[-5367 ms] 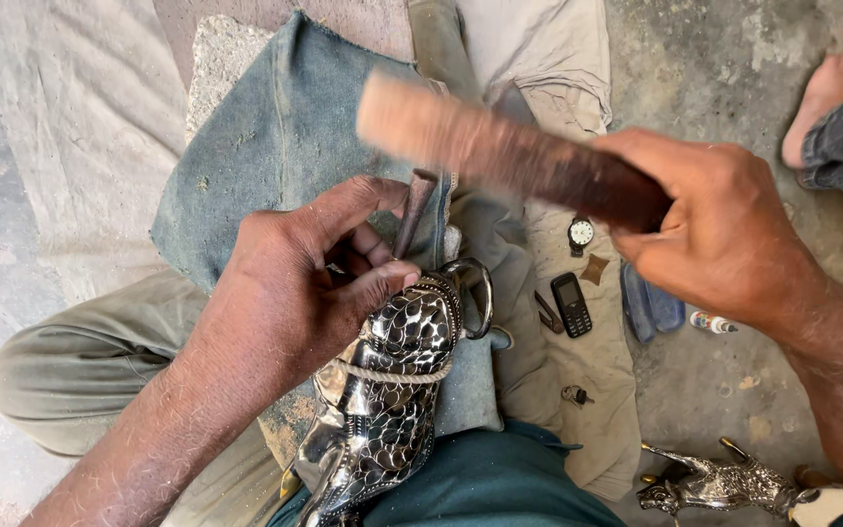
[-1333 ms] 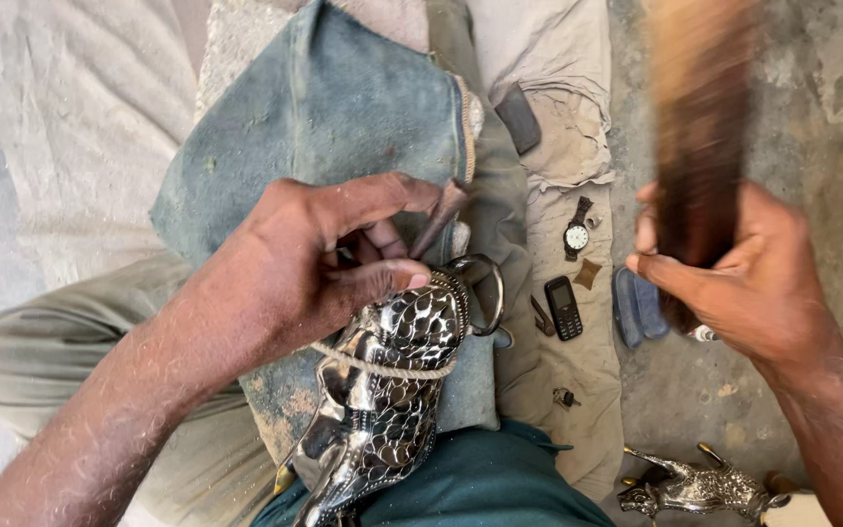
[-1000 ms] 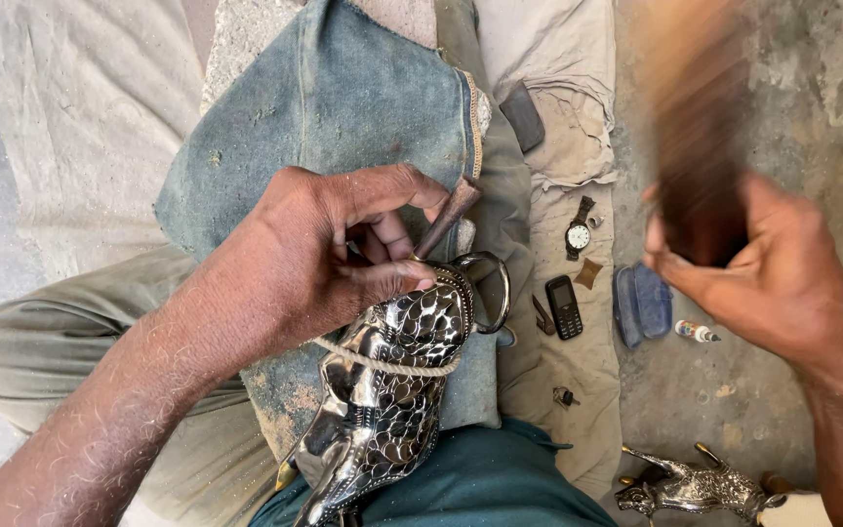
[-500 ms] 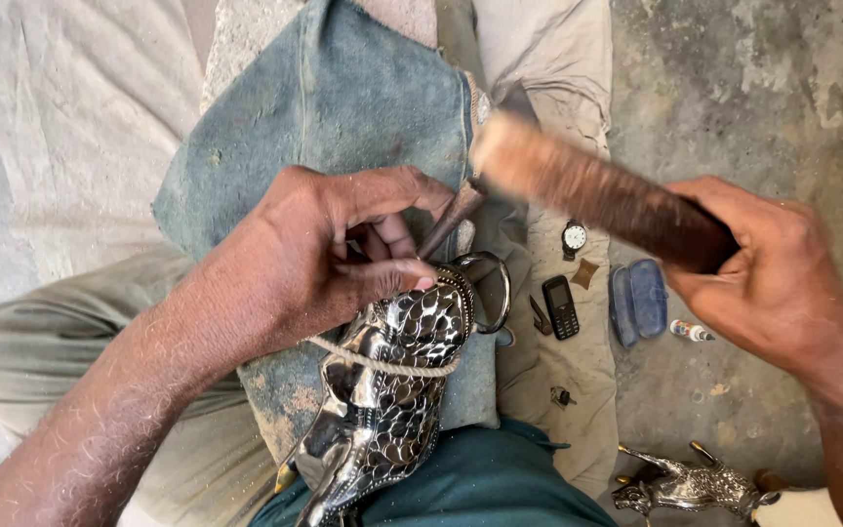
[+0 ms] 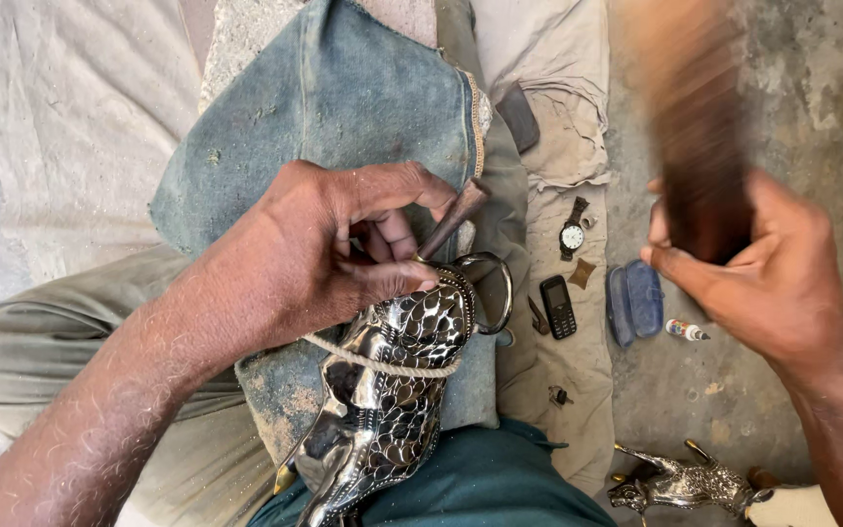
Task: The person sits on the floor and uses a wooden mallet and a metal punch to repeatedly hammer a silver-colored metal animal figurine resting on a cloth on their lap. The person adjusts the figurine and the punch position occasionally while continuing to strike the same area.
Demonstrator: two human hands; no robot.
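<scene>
My left hand grips a short metal punch and sets its tip on a shiny patterned metal animal figure. That figure lies tied down with a rope on a blue denim pad over my lap. A metal ring sticks out at the figure's top. My right hand is raised to the right and holds a dark wooden mallet, blurred and pointing up.
On a beige cloth to the right lie a wristwatch, a small black phone, a blue case and a small tube. Another metal animal figure rests on the concrete at bottom right.
The mallet came down onto the punch half a second ago and has swung back up to the right. My left hand and the figure have stayed in place.
</scene>
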